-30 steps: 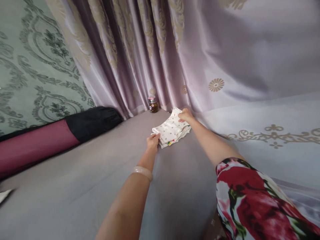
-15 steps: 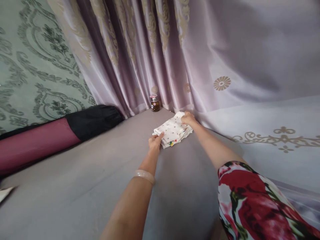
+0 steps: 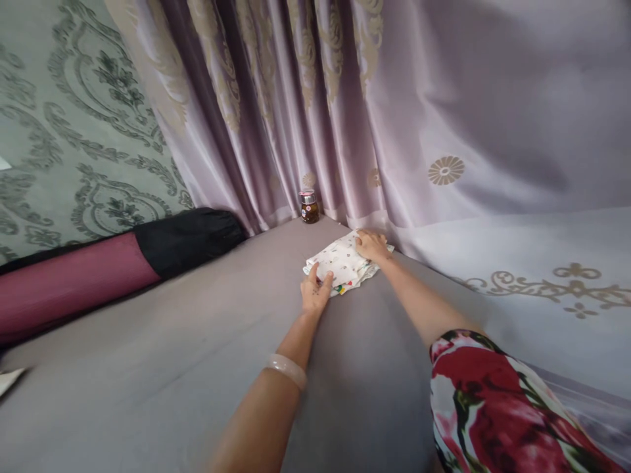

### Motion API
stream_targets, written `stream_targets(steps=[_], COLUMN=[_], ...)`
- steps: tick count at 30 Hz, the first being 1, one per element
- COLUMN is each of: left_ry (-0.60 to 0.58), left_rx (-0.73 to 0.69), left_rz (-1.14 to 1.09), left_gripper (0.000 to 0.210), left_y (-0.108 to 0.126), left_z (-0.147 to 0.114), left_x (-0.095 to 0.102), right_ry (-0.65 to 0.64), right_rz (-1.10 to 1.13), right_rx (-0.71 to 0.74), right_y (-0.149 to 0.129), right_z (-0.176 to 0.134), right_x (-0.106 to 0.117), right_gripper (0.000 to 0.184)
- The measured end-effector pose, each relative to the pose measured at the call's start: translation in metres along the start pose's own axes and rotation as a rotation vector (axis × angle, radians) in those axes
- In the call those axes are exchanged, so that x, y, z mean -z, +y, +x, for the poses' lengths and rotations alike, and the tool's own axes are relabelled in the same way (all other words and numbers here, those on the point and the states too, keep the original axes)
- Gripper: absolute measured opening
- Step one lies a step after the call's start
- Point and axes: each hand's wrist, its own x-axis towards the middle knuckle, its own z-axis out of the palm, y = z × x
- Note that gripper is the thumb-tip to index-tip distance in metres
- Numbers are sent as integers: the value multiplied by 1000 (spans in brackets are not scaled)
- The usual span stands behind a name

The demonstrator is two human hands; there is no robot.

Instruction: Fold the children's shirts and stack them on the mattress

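Observation:
A small stack of folded white cloths [image 3: 338, 259] with a fine dark print lies on the grey surface, near its far corner. Bits of red, green and yellow show at the stack's near edge. My left hand [image 3: 316, 292] touches the left front corner of the stack, thumb and fingers spread apart. Across the right end of the top cloth rests my right hand [image 3: 373, 247], its fingers laid over the fabric; the fingertips are small and partly unclear. A pale bangle [image 3: 286, 369] circles my left wrist.
A brown glass jar [image 3: 309, 210] with a silvery lid stands in the far corner, just behind the cloths. Lilac curtains [image 3: 404, 151] hang along the back and right. At the left lies a long maroon and black roll [image 3: 98, 266] against the patterned wall.
The top cloth's raised far edge has come down, and my right hand has shifted from gripping that edge to lying on top. My left hand's fingers have spread at the front corner.

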Motion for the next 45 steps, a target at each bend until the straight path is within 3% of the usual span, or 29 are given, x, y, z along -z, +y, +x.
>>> stream_targets(steps=[4, 8, 12, 17, 26, 34, 41, 45], left_ry=[114, 145, 59, -124, -142, -97, -94, 40], left_rx=[-72, -180, -222, -135, -104, -117, -107, -97], left_rz=[199, 321, 452, 600, 616, 612, 558, 415], left_gripper=[49, 47, 49, 53, 58, 61, 59, 48], left_y=[-2, 0, 10, 26, 28, 21, 23, 19], left_z=[-3, -11, -18, -23, -24, -23, -24, -22], left_x=[-4, -7, -8, -7, -8, -10, -9, -6], right_ry=[-82, -194, -231, -221, -299, -151, 37, 30], right_rz=[44, 60, 85, 105, 82, 8, -33, -32], right_rx=[70, 48, 10, -18, -28, 206, 201, 189], right_y=[-4, -4, -1, 0, -10, -56, -61, -62], right_z=[6, 13, 13, 10, 12, -21, -38, -38], right_x=[-6, -11, -18, -22, -9, -15, -29, -27], right_gripper=[51, 59, 62, 63, 60, 54, 46, 47])
